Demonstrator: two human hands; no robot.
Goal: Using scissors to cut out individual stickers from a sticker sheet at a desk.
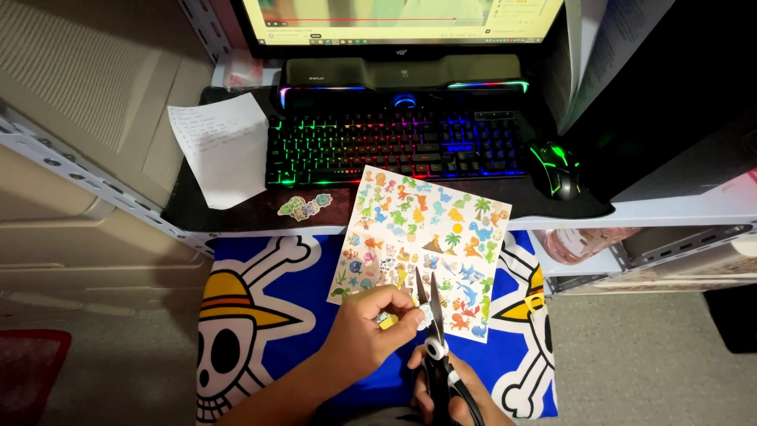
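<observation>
Both hands busy: left hand (371, 330) pinching sticker piece (385, 319), right hand (449, 394) on open scissors (435, 347).

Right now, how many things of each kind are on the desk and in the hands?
Sticker sheet: 1
Cut-out sticker pieces: 2, one on the desk, one in the left hand
Scissors, in the right hand: 1
Paper note: 1
Keyboard: 1
Mouse: 1
Total: 7

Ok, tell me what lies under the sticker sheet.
The sticker sheet has its top edge on the dark desk mat, just below the keyboard. Its lower part hangs over a blue skull-print cloth. Whatever lies directly beneath is covered.
</observation>
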